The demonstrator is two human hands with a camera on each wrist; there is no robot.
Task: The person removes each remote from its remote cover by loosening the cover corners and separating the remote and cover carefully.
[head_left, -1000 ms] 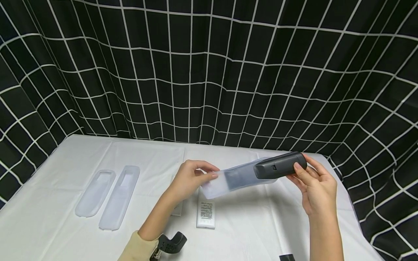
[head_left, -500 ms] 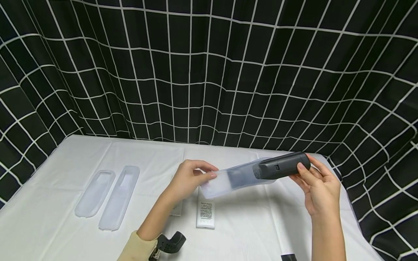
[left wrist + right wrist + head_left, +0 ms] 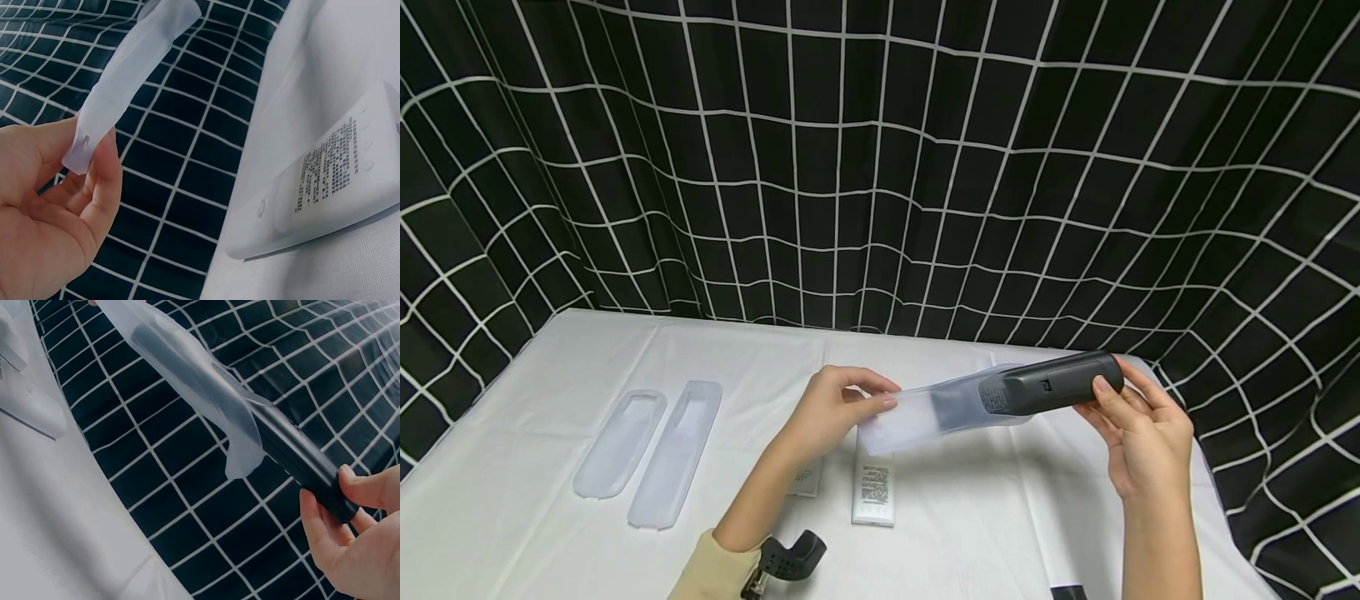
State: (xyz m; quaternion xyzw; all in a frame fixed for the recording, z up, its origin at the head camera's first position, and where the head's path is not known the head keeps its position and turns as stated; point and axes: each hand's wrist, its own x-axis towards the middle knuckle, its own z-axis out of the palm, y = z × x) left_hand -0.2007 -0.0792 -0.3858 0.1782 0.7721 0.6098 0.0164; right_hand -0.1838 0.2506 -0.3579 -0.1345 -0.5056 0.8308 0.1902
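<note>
A black remote control (image 3: 1063, 385) sits partly inside a translucent silicone sleeve (image 3: 898, 422), both held above the table and slanting up to the right. My left hand (image 3: 833, 414) pinches the closed-looking left end of the sleeve between thumb and fingers. At the other end, my right hand (image 3: 1150, 446) grips the bare end of the remote, thumb on its back side. A printed label and a small slot show on the remote's back. In the right wrist view the sleeve's loose mouth (image 3: 245, 450) hangs open around the remote (image 3: 300, 456).
Two more translucent sleeves, a shorter one (image 3: 620, 446) and a longer one (image 3: 675, 456), lie on the white-covered table (image 3: 535, 400) at left. A white remote with a printed label (image 3: 873, 490) and another white piece (image 3: 806, 480) lie below my left hand. A black gridded curtain (image 3: 865, 167) stands behind.
My right hand has moved slightly right with the black remote, which has slid farther out of the sleeve, so its label shows more. My left hand has hardly moved.
</note>
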